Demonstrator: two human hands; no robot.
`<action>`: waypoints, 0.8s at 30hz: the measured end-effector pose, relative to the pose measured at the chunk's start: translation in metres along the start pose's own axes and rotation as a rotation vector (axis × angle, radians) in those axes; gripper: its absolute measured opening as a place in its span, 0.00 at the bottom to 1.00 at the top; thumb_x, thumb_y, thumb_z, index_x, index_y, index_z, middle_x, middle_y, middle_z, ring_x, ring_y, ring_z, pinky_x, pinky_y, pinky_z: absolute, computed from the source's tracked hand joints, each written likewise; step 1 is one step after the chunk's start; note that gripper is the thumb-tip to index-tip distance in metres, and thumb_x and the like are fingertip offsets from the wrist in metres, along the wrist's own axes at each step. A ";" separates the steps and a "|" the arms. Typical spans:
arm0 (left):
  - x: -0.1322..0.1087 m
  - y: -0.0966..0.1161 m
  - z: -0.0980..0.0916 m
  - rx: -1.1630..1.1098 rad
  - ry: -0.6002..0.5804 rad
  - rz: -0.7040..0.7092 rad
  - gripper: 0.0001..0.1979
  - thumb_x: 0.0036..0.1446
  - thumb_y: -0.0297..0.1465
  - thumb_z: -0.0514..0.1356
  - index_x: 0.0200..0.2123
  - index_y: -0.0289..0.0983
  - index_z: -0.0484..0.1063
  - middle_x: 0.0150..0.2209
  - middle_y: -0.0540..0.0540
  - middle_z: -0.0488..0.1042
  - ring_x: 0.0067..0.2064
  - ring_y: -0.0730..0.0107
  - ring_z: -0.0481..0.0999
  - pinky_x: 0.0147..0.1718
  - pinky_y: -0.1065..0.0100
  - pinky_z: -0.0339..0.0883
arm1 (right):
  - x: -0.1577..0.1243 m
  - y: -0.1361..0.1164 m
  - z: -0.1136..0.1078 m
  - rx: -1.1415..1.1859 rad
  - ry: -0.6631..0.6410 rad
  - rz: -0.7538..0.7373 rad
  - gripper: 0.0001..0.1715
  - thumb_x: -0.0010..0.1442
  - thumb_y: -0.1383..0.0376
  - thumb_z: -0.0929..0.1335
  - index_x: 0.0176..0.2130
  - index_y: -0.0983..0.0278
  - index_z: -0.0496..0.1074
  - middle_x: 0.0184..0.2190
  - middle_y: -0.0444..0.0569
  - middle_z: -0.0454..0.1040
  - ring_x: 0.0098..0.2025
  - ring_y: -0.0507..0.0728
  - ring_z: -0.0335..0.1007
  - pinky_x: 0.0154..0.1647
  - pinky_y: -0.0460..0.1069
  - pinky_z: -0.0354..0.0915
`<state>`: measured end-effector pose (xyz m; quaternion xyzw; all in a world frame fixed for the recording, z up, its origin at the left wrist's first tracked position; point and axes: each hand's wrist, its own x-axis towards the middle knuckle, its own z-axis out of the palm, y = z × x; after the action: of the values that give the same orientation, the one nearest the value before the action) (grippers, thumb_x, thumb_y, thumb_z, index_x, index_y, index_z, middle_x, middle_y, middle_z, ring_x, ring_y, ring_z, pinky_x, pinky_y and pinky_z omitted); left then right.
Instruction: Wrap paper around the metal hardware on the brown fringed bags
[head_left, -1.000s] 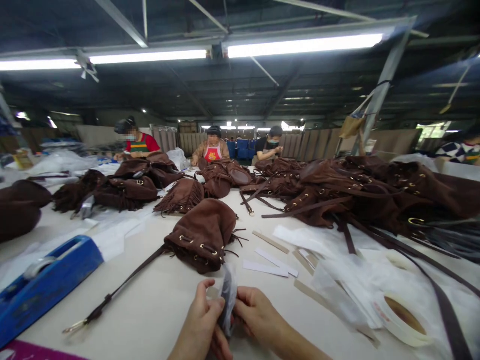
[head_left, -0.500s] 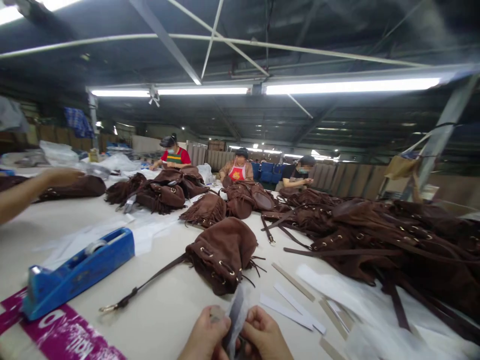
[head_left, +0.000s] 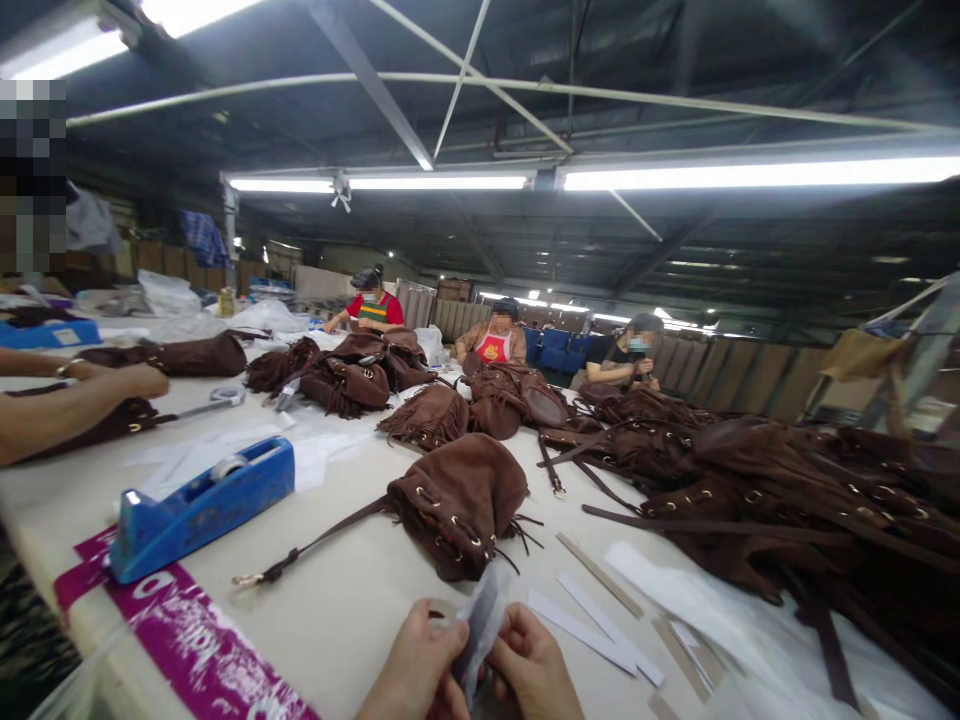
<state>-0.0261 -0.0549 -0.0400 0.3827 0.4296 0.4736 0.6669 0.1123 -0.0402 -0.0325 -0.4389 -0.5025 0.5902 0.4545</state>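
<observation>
Low in the middle, my left hand (head_left: 421,655) and my right hand (head_left: 531,662) pinch a narrow dark piece wrapped in clear plastic (head_left: 484,625) from both sides. It stands roughly upright between my fingers; its lower end is hidden by them. A pale rounded thing, perhaps a tape roll (head_left: 444,606), shows at my left thumb. Just beyond my hands lies a brown drawstring bag (head_left: 457,505) with gold eyelets and fringe. Its strap reaches left to a gold clasp (head_left: 247,580).
A blue tape dispenser (head_left: 202,505) stands left on a purple printed sheet (head_left: 202,640). Paper strips (head_left: 585,632) and plastic film lie right, before a heap of brown bags (head_left: 750,470). A co-worker's hands (head_left: 124,385) handle another bag at left. Several people sit across the table.
My view has turned left, so things appear farther right. My hands keep hold of the wrapped piece. At left, both of the co-worker's forearms now show over a brown bag.
</observation>
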 end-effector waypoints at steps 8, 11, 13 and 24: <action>-0.008 0.030 0.012 0.237 0.059 0.099 0.32 0.41 0.60 0.59 0.33 0.40 0.55 0.22 0.56 0.69 0.10 0.75 0.66 0.06 0.77 0.47 | -0.007 -0.010 -0.013 -0.037 -0.307 -0.157 0.25 0.50 0.47 0.72 0.35 0.65 0.72 0.26 0.45 0.71 0.26 0.51 0.64 0.27 0.45 0.60; -0.009 0.034 0.014 0.254 0.002 0.101 0.31 0.40 0.59 0.59 0.32 0.39 0.56 0.21 0.57 0.67 0.10 0.75 0.67 0.06 0.77 0.48 | -0.004 0.001 -0.010 -0.018 -0.162 -0.122 0.26 0.52 0.44 0.70 0.29 0.65 0.69 0.19 0.40 0.65 0.21 0.48 0.57 0.23 0.44 0.53; -0.009 0.032 0.013 0.262 -0.001 0.111 0.30 0.41 0.59 0.59 0.32 0.39 0.56 0.23 0.56 0.68 0.10 0.76 0.67 0.06 0.77 0.49 | -0.003 0.007 -0.005 0.008 -0.083 -0.094 0.28 0.50 0.43 0.71 0.27 0.64 0.66 0.16 0.38 0.62 0.19 0.47 0.53 0.21 0.43 0.49; -0.009 0.010 0.001 0.342 0.002 0.205 0.22 0.50 0.51 0.58 0.32 0.38 0.60 0.30 0.54 0.68 0.12 0.79 0.66 0.09 0.77 0.48 | -0.007 -0.001 -0.001 -0.120 -0.027 -0.045 0.31 0.48 0.40 0.70 0.23 0.63 0.61 0.15 0.38 0.61 0.18 0.48 0.54 0.20 0.44 0.51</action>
<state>-0.0295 -0.0609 -0.0289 0.5317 0.4631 0.4595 0.5401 0.1145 -0.0465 -0.0311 -0.4457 -0.5529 0.5545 0.4338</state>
